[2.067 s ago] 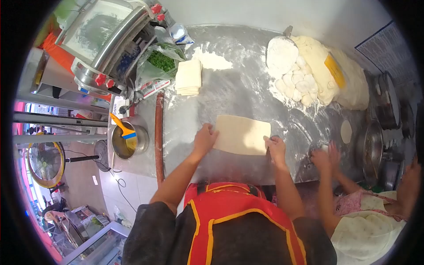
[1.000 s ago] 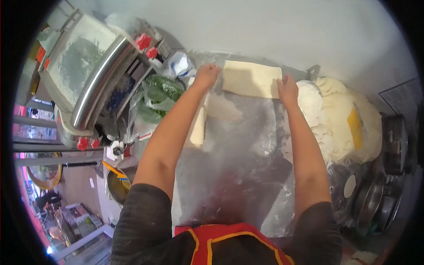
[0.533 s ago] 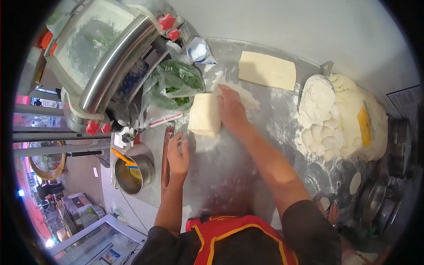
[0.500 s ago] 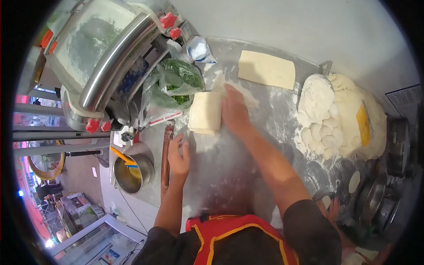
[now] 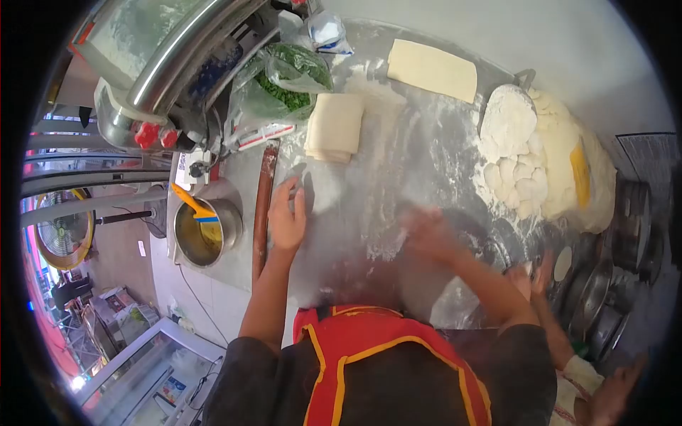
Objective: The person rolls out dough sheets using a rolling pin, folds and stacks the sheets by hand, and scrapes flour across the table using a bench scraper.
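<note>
My left hand (image 5: 288, 216) rests over the metal worktop beside a reddish-brown rolling pin (image 5: 264, 206), fingers apart and holding nothing. My right hand (image 5: 430, 231) is smeared by motion over the floured middle of the worktop, so its fingers cannot be made out. Above my left hand lies a folded stack of dough sheets (image 5: 334, 128), touched by neither hand. One flat rectangular dough sheet (image 5: 432, 69) lies near the back wall. A large dough mass (image 5: 568, 163) with a yellow scraper (image 5: 580, 176) on it sits at the right, beside small dough pieces (image 5: 513, 183) and a flour heap (image 5: 509, 121).
A metal pot (image 5: 206, 238) with an orange-handled brush stands at the left edge. Behind it are a steel roller machine (image 5: 177, 57) and a bag of chopped greens (image 5: 291, 82). At the right, a co-worker's hands (image 5: 531, 277) are near a dough round (image 5: 562, 264) and stacked pans (image 5: 591, 291).
The rectangular sheet went from my two hands to the back of the worktop. My right hand has since moved from beside the folded stack toward me and to the right.
</note>
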`<move>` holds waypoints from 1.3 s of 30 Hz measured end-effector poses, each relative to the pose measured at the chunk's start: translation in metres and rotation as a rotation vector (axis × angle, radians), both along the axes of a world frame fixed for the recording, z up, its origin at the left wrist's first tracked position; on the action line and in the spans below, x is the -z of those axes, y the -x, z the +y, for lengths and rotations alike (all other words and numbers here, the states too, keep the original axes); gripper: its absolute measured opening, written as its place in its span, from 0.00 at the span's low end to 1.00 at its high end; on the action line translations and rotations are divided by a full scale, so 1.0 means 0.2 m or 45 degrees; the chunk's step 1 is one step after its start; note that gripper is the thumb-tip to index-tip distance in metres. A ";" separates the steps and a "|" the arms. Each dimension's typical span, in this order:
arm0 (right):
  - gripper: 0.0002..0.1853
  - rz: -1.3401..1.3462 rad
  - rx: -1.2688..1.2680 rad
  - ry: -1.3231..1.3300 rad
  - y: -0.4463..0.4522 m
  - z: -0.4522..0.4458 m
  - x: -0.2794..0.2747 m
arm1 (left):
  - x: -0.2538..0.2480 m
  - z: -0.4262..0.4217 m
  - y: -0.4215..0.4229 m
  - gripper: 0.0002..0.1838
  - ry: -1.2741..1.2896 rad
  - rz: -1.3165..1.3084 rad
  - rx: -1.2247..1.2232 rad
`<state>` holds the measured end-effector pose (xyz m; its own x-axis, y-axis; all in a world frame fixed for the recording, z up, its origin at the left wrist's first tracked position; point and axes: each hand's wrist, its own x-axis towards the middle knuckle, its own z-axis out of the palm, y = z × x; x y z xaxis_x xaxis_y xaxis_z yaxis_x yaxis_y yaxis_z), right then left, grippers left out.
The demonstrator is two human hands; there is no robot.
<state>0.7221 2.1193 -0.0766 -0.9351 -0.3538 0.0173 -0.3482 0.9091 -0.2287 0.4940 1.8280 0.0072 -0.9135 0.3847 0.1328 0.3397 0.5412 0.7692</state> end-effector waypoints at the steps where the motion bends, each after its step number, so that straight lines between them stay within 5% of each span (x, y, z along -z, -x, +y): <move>1: 0.35 0.002 0.417 -0.020 0.12 0.06 -0.06 | -0.01 0.02 0.00 0.15 -0.018 -0.014 0.004; 2: 0.35 0.012 0.835 -0.050 0.23 0.08 -0.16 | -0.02 0.05 -0.01 0.16 -0.036 -0.020 -0.009; 8: 0.33 -0.025 0.600 0.264 0.66 -0.30 -0.29 | 0.09 0.13 0.15 0.18 -0.137 -0.169 -0.172; 11: 0.34 0.117 0.868 0.688 1.08 -0.14 -0.30 | 0.27 0.12 0.21 0.17 -0.320 -0.531 -0.181; 12: 0.35 0.043 0.886 0.842 1.22 -0.11 -0.34 | 0.23 0.17 0.19 0.17 -0.621 -0.801 -0.175; 14: 0.33 -0.126 0.897 0.753 1.45 -0.10 -0.31 | 0.16 0.25 0.17 0.18 -0.742 -0.977 -0.234; 16: 0.30 0.072 0.862 0.493 1.57 -0.13 -0.27 | 0.07 0.30 0.16 0.22 -0.834 -1.140 -0.313; 20: 0.26 -0.176 0.888 0.416 1.61 -0.18 -0.44 | 0.06 0.38 0.16 0.21 -1.005 -1.354 -0.428; 23: 0.25 -0.051 0.937 0.436 1.57 -0.17 -0.47 | 0.08 0.42 0.15 0.20 -1.095 -1.405 -0.398; 28: 0.20 -0.119 0.904 1.025 1.15 -0.12 -0.55 | 0.12 0.43 0.11 0.22 -1.197 -1.392 -0.291; 30: 0.17 -0.191 1.078 1.245 0.85 -0.15 -0.62 | 0.15 0.40 0.02 0.22 -0.735 -1.208 -0.178; 34: 0.19 -0.252 1.517 1.440 0.22 -0.28 -0.24 | 0.12 0.31 -0.28 0.24 0.026 -0.890 0.123; 37: 0.15 -0.271 1.653 1.544 -0.06 -0.43 -0.20 | 0.11 0.25 -0.46 0.24 0.205 -0.731 0.289; 39: 0.15 -0.349 1.723 1.555 -0.16 -0.49 -0.29 | 0.12 0.24 -0.53 0.25 0.304 -0.314 0.450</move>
<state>0.7532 2.0220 -0.0187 -0.5555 0.6430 -0.5272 0.5477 -0.1941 -0.8138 0.5996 1.8767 -0.0176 -0.7145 0.6703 -0.2004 0.3580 0.5964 0.7185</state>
